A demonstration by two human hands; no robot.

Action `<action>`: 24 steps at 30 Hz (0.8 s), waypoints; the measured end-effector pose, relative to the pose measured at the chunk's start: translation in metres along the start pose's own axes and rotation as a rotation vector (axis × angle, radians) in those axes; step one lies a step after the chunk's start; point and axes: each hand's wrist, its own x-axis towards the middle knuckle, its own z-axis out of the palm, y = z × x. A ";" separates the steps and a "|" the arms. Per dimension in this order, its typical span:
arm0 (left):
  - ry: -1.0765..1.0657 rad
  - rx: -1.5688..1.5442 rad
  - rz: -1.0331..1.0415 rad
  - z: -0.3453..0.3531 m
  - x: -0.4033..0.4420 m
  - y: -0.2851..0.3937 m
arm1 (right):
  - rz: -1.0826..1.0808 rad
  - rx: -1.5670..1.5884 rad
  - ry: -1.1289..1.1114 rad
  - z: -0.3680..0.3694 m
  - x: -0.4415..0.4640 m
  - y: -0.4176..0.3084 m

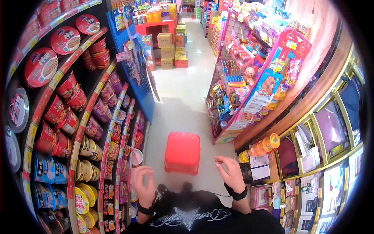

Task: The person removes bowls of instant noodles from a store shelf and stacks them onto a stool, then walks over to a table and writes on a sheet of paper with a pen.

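In the head view my left hand [144,186] is raised beside the left shelves, its fingers loosely bent, with a gap between thumb and fingers and nothing held. On the other side, my right hand [231,173] is held in the air with fingers stretched out and thumb apart, also holding nothing. Dark bands circle both wrists. Between and beyond the hands, a red plastic stool [182,152] stands on the floor, touched by neither hand. Nearest to my right hand are stacked orange round tubs [263,146]; close to my left hand is a white-lidded tub [137,156] at the shelf edge.
Shelves on the left carry red instant noodle cups [66,117], blue cups [44,169] and yellow cups [85,199]. A pink rack [269,78] of sweets and toys stands at right, near clothing cubbies [331,126]. Cardboard boxes [165,50] are stacked farther down the tiled aisle [179,93].
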 end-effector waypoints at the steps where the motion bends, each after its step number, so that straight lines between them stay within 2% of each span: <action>1: 0.003 -0.002 -0.005 0.001 0.000 0.001 | -0.003 0.004 -0.006 -0.001 0.001 0.000; 24: 0.044 0.012 -0.031 -0.005 -0.006 -0.005 | -0.021 0.045 -0.007 0.003 0.009 -0.004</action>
